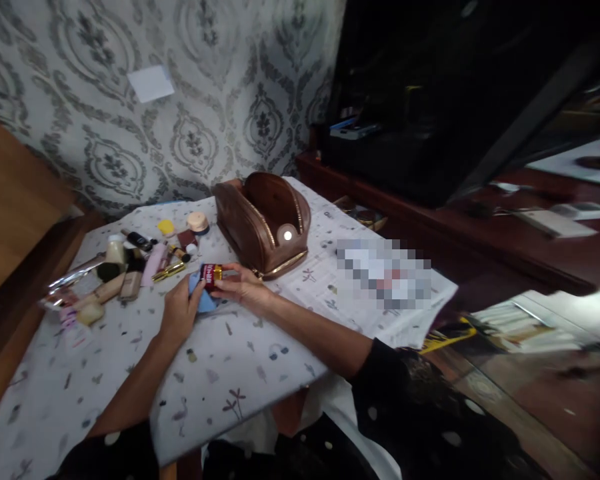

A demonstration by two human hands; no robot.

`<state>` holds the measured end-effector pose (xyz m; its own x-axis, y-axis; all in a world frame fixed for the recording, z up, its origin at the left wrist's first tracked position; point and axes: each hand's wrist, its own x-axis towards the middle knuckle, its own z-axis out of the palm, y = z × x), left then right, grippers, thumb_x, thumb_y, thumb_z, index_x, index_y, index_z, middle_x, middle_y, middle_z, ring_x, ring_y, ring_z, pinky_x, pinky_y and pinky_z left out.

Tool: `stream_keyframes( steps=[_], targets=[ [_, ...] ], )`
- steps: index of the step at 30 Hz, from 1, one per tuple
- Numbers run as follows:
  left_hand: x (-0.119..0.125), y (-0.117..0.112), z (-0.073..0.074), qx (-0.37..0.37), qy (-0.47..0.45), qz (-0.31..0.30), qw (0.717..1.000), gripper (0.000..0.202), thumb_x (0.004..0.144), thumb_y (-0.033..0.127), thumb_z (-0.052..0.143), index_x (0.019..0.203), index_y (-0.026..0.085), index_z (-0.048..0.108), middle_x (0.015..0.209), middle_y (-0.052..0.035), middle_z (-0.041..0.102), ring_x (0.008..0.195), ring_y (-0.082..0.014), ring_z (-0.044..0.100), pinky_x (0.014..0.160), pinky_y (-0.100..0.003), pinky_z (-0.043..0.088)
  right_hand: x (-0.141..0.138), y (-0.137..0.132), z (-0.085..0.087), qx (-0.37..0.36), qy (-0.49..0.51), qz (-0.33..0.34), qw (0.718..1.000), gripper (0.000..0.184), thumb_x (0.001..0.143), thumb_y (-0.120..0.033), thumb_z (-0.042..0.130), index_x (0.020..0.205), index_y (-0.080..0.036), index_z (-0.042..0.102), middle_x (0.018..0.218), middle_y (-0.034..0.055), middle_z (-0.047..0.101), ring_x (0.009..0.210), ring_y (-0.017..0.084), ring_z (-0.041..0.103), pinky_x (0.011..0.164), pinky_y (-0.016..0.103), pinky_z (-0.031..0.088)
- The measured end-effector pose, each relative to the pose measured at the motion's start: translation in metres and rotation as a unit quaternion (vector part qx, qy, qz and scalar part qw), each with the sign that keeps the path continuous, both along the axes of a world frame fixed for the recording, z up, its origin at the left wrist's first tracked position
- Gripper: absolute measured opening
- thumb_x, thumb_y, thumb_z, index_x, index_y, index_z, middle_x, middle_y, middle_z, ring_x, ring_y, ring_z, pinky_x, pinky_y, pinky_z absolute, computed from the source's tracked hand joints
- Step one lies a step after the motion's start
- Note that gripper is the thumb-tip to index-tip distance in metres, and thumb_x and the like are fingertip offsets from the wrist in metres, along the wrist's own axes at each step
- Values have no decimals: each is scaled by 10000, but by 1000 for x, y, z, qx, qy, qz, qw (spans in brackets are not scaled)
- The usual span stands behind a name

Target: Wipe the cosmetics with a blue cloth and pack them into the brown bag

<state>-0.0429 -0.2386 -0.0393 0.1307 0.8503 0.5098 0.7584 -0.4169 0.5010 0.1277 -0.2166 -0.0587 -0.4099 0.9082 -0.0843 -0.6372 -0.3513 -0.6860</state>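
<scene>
Above the patterned tablecloth, my right hand (pixel 245 289) grips a small dark red container (pixel 209 275) with a gold end and pale lettering. My left hand (pixel 178 308) is closed on a light blue cloth (pixel 208 304), which lies against the container's left side. Just beyond both hands stands a brown zippered bag (pixel 237 225), its top unzipped and gaping. To the left lies a group of cosmetics, among them a foundation bottle (pixel 131 285), a pink tube (pixel 154 264), a gold tube (pixel 169 270) and a round jar (pixel 197 223) with a beige lid.
The tablecloth (pixel 215 373) covers a table against a patterned wall (pixel 195 133). A pixelated patch hides something on its right side. A dark red wooden stand (pixel 420 233) with a large black screen (pixel 420 87) rises at the right. Wooden furniture (pixel 20 173) borders the left.
</scene>
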Motion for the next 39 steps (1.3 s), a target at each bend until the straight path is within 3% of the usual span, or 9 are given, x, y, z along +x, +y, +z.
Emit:
stream_keyframes(
  steps=[5, 9, 14, 18, 21, 24, 28, 33, 39],
  targets=[
    [0, 1, 2, 7, -17, -6, 1000, 352, 953, 465, 463, 742, 189, 518, 664, 15, 541, 633, -142, 512, 649, -263, 419, 1, -1, 3, 13, -41, -1, 999, 542, 611, -266, 911, 1021, -178, 566, 770, 7, 736, 709, 159, 735, 671, 256, 597],
    [-1, 0, 2, 3, -30, -6, 1000, 379, 949, 483, 478, 702, 195, 479, 629, 31, 491, 603, -130, 474, 622, -261, 388, 2, -1, 9, 6, -72, 8, 997, 365, 763, -282, 804, 1043, -168, 599, 793, 45, 757, 645, 140, 717, 603, 221, 553],
    [-2, 0, 1, -6, -75, -2, 997, 422, 949, 518, 488, 672, 202, 450, 607, 38, 468, 582, -125, 452, 596, -262, 375, 1, -2, 12, 1, -88, 8, 996, 259, 803, -319, 769, 936, -167, 606, 721, 29, 734, 575, 123, 681, 546, 206, 516],
    [0, 0, 0, 2, -143, 43, 989, 382, 979, 514, 440, 815, 187, 549, 680, 11, 567, 647, -148, 535, 650, -277, 442, 1, -1, 12, -6, -114, 17, 993, 297, 836, -420, 730, 838, -171, 570, 632, 27, 695, 527, 118, 647, 509, 201, 487],
    [3, -1, -2, 23, -168, 21, 985, 384, 1010, 475, 390, 1113, 167, 596, 1057, -93, 688, 1012, -210, 635, 936, -355, 483, 1, -2, 12, 0, -135, 24, 991, 354, 822, -480, 731, 804, -178, 547, 617, 26, 686, 501, 112, 624, 481, 199, 464],
    [5, -2, -4, 27, -120, -64, 990, 430, 1005, 436, 433, 1337, 173, 510, 1347, -142, 594, 1288, -234, 537, 1121, -409, 393, 2, -3, 14, 19, -152, 37, 988, 405, 780, -528, 751, 798, -183, 540, 605, 14, 676, 472, 109, 604, 457, 201, 440],
    [5, -3, -4, 44, -31, -140, 989, 525, 977, 376, 523, 1448, 176, 406, 1421, -167, 530, 1355, -251, 488, 1141, -442, 396, 3, -4, 15, 29, -166, 49, 985, 450, 757, -591, 729, 777, -181, 542, 572, -2, 650, 423, 97, 564, 407, 193, 379],
    [4, -6, -2, 104, 27, -141, 984, 419, 986, 336, 515, 1390, 227, 498, 1397, -140, 566, 1324, -247, 525, 1111, -464, 441, 5, -4, 18, 21, -182, 76, 980, 448, 776, -611, 680, 780, -174, 580, 539, -7, 632, 366, 88, 503, 354, 191, 295],
    [5, -9, -2, 186, 88, -141, 968, 336, 1011, 301, 434, 1296, 215, 590, 1297, -114, 647, 1314, -260, 531, 1076, -472, 473, 5, -6, 22, 4, -197, 113, 974, 440, 849, -612, 566, 745, -186, 586, 510, 6, 617, 344, 95, 487, 371, 215, 299]
  ],
)
